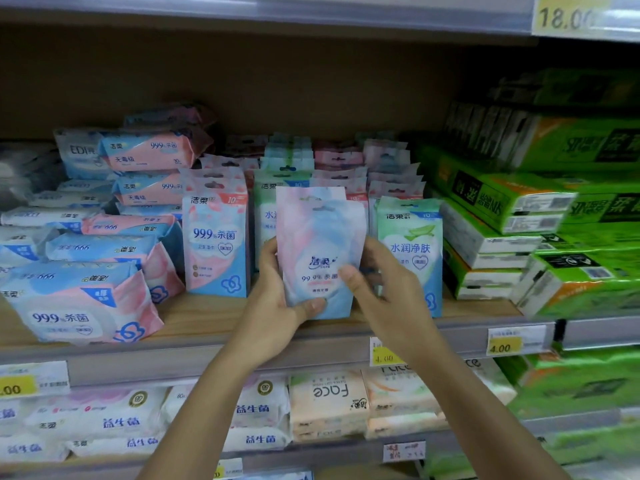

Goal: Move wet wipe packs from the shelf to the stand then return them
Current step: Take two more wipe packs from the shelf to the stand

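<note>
Pink-and-blue wipe pack (320, 251) (green boxes (540, 209) alongside)

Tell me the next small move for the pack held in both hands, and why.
Probably ease the pink-and-blue pack straight back toward the person, off the shelf. The left hand and right hand grip its sides, and it stands upright in the row's gap between the pink pack and green pack.

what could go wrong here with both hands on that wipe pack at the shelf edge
The held wipe pack is pinched only at its lower sides by the left hand and right hand, so the soft pouch may slip or flop. It is close to the upright pink pack and the green pack, so either could get knocked over. The slanted stack of large packs on the left looks loose and might slide if bumped.
</note>
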`<state>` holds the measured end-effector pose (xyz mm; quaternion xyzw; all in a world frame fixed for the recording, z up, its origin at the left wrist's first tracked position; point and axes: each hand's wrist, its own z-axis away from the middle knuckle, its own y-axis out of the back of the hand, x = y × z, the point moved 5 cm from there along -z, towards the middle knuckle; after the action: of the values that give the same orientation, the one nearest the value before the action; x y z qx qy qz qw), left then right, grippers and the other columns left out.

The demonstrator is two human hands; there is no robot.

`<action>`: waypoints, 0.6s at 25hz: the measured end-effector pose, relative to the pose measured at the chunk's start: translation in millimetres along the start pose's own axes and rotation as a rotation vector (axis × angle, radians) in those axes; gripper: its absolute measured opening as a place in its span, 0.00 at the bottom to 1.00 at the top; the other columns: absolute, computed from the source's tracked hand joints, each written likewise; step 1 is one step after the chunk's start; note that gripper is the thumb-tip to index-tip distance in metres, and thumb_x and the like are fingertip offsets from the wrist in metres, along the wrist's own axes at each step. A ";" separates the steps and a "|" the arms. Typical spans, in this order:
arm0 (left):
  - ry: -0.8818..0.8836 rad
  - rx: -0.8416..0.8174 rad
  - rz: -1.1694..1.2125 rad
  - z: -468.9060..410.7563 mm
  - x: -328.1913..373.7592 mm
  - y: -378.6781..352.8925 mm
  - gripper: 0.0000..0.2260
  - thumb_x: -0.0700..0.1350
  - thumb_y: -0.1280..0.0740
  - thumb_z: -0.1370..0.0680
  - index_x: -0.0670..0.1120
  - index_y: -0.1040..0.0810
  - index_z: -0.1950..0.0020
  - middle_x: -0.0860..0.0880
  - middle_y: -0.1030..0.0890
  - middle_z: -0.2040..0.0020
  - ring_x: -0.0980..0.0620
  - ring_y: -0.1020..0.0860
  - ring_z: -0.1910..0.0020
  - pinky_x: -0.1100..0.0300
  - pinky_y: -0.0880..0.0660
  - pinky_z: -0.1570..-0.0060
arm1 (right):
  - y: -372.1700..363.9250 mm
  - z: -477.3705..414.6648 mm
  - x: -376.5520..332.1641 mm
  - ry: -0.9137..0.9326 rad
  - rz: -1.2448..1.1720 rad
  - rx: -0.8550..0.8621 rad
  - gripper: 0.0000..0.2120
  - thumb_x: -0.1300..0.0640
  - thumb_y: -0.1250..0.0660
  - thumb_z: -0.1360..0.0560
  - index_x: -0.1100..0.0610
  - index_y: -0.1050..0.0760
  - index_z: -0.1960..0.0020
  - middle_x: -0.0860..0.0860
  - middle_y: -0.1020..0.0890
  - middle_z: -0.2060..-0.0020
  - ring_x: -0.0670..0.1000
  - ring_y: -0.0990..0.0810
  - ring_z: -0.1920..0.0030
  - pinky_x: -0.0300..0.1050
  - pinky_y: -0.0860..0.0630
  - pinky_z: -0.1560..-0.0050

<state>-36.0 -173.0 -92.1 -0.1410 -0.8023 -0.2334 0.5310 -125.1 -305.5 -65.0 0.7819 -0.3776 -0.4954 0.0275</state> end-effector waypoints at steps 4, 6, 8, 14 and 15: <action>0.046 -0.018 0.015 -2.4 -1.3 -0.3 0.37 0.32 0.26 0.31 0.59 0.44 0.36 0.65 0.30 0.40 0.73 0.30 0.43 0.66 0.31 0.39 | 51.7 15.1 22.6 -0.053 0.293 0.463 0.22 0.47 0.31 0.27 0.58 0.29 0.38 0.51 0.27 0.49 0.52 0.28 0.47 0.47 0.28 0.48; 0.070 -0.013 0.042 -4.1 -0.7 0.4 0.37 0.32 0.28 0.30 0.57 0.44 0.34 0.64 0.29 0.40 0.72 0.30 0.43 0.63 0.32 0.37 | 57.0 16.1 38.9 -0.227 0.387 0.426 0.31 0.44 0.30 0.29 0.60 0.32 0.35 0.55 0.28 0.44 0.54 0.32 0.42 0.49 0.32 0.44; 0.085 -0.012 0.048 -3.9 0.1 0.5 0.37 0.34 0.27 0.30 0.57 0.44 0.33 0.65 0.29 0.40 0.69 0.30 0.41 0.58 0.32 0.34 | 54.0 16.5 45.9 -0.321 0.439 0.379 0.33 0.43 0.28 0.32 0.61 0.33 0.35 0.56 0.28 0.42 0.56 0.33 0.40 0.51 0.32 0.43; 0.100 -0.007 0.081 -4.1 -2.2 1.7 0.38 0.35 0.26 0.31 0.54 0.43 0.30 0.61 0.28 0.37 0.61 0.28 0.37 0.49 0.32 0.33 | 58.8 17.7 54.4 -0.404 0.191 0.385 0.23 0.52 0.24 0.33 0.54 0.35 0.48 0.49 0.25 0.53 0.51 0.25 0.52 0.45 0.25 0.62; 0.099 0.005 0.084 -4.3 -1.7 1.5 0.38 0.37 0.25 0.31 0.54 0.43 0.30 0.61 0.28 0.37 0.61 0.28 0.38 0.49 0.31 0.33 | 60.6 18.6 54.9 -0.408 0.154 0.392 0.23 0.54 0.24 0.33 0.54 0.36 0.48 0.47 0.26 0.56 0.50 0.26 0.55 0.41 0.28 0.65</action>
<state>-31.3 -174.0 -91.9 -0.1614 -0.7690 -0.2155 0.5798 -161.7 -376.5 -90.6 0.6257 -0.5219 -0.5563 -0.1631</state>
